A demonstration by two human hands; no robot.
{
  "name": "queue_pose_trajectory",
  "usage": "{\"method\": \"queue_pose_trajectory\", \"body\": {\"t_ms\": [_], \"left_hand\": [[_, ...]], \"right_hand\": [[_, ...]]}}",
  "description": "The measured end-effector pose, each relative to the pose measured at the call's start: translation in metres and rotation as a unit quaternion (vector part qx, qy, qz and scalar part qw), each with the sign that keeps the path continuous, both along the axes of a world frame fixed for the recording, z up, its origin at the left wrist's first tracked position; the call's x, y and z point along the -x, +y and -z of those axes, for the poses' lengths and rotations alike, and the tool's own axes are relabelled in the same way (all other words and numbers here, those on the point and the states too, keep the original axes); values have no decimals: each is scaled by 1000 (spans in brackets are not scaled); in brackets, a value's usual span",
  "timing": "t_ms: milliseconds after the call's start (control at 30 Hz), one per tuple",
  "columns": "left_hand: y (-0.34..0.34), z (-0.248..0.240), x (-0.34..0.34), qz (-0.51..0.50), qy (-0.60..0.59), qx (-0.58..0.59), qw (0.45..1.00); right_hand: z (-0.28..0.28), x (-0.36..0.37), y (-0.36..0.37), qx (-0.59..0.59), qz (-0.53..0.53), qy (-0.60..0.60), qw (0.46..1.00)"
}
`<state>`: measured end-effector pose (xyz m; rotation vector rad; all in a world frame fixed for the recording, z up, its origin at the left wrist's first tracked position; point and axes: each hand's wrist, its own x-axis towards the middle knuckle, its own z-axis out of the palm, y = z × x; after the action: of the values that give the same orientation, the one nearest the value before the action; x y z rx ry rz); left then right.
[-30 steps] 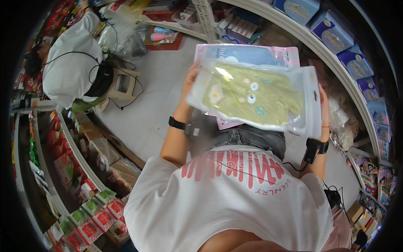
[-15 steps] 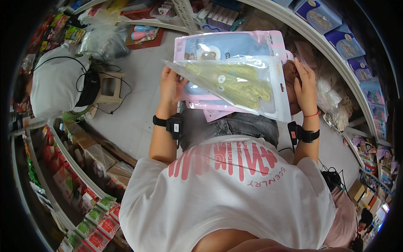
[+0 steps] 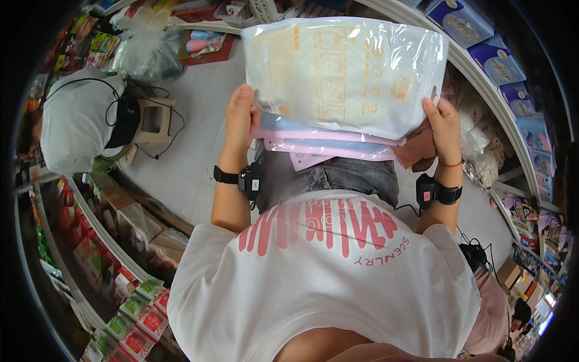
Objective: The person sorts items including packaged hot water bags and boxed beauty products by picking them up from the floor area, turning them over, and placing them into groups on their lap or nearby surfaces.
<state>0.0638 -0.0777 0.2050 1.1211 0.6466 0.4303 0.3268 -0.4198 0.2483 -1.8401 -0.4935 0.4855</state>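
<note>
A flat, clear-and-white plastic package (image 3: 356,78) with orange line drawings and print is spread in front of me, its printed side up. My left hand (image 3: 243,114) grips its left edge near the lower corner, thumb on top. At the lower right corner, my right hand (image 3: 443,130) pinches the package with the thumb on top. Beneath it, over my lap, lie pink-edged packages with blue contents (image 3: 338,145), mostly covered. Something brown (image 3: 416,148) shows beside them, under my right hand.
Shelves with blue packages (image 3: 494,57) curve along the right. At the left, a bulky white shape (image 3: 81,120) with a black strap and cables stands by a beige stool (image 3: 155,120). A red tray (image 3: 208,48) sits on the floor beyond. Lower left shelves hold red and green packets (image 3: 142,314).
The package with pale green contents has been turned over and raised away from me, now showing its printed side. My right hand has closed on its corner.
</note>
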Motion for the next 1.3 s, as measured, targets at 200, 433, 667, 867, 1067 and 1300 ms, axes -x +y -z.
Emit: {"method": "queue_pose_trajectory", "body": {"t_ms": [200, 433, 667, 867, 1067, 1300], "left_hand": [[-5, 23, -4, 54, 109, -147, 982], [6, 57, 2, 102, 121, -185, 970], [6, 54, 0, 110, 129, -210, 963], [3, 44, -3, 121, 126, -231, 957], [7, 57, 4, 109, 93, -219, 965], [13, 33, -3, 200, 167, -239, 936]], "right_hand": [[-12, -38, -21, 63, 110, -242, 962], [-56, 11, 37, -192, 143, -275, 931], [-6, 78, 136, 287, -175, -486, 807], [41, 111, 176, 60, -367, -501, 782], [-6, 89, 142, 157, -462, -298, 820], [-28, 25, 36, 132, 33, -228, 964]]}}
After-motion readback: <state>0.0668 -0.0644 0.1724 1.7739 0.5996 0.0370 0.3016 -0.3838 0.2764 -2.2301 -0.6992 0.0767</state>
